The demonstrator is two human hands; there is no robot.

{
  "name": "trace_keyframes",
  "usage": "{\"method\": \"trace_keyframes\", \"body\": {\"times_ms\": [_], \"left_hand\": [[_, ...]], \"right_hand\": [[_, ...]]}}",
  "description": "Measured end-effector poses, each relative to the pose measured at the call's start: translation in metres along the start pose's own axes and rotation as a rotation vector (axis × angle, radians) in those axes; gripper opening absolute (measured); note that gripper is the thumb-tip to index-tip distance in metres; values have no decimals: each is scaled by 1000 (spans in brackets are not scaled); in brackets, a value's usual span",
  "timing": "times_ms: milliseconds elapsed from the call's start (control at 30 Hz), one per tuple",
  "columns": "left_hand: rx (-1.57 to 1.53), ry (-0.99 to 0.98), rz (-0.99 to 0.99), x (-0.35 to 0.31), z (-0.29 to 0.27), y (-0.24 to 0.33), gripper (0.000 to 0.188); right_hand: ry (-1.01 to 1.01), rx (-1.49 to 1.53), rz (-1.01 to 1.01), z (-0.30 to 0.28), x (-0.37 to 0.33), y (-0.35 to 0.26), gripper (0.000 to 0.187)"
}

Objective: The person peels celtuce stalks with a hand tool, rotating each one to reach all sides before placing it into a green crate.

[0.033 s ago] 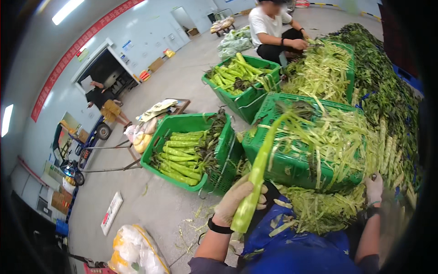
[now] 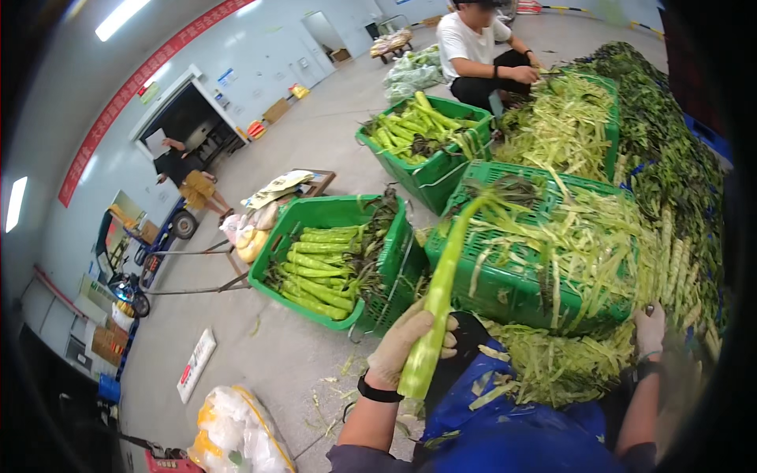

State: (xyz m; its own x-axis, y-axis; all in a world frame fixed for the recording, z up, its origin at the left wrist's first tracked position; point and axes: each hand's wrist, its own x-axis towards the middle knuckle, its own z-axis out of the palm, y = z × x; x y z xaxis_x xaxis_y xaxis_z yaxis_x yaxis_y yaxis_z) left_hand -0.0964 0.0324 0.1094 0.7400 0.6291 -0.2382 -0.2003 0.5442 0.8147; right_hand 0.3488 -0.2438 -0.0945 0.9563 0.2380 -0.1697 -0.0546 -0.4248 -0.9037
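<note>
My gloved left hand is wrapped round the thick lower end of a pale green celtuce stem. The stem slants upward, its leafy tip over an upturned green crate strewn with peelings. At the crate's near right corner is my gloved right hand, closed, with a small dark bit of something showing at its fingers; the kind is unclear. A blue apron with scraps on it covers my lap. To the left, a green crate holds several bare celtuce stems.
Another green crate of stems stands farther back. A person in a white shirt sits by a peelings-covered crate. Leafy celtuce is heaped along the right. A plastic bag lies on the floor at lower left.
The whole scene has shifted slightly to the right in the picture. Both hands keep their hold, and the celtuce stem stays at nearly the same slant.
</note>
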Motion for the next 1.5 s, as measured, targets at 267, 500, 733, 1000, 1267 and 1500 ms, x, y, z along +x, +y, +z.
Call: {"method": "trace_keyframes", "body": {"times_ms": [267,500,733,1000,1267,1500], "left_hand": [[196,525,365,27,-79,59,35],[663,1192,624,100,-185,49,72],[819,637,487,167,-60,-67,63],[1225,-1,510,196,94,-172,58],[1620,-426,818,206,156,-233,47],[1822,-364,754,212,141,-244,50]], "right_hand": [[-70,-55,-10,7,-20,-27,18],[-99,-100,-46,17,-20,-27,15],[-102,-40,24,11,-26,-47,14],[54,256,-68,-89,-31,-116,7],[375,95,402,-191,-6,-8,52],[-180,-1370,105,-131,88,139,18]]}}
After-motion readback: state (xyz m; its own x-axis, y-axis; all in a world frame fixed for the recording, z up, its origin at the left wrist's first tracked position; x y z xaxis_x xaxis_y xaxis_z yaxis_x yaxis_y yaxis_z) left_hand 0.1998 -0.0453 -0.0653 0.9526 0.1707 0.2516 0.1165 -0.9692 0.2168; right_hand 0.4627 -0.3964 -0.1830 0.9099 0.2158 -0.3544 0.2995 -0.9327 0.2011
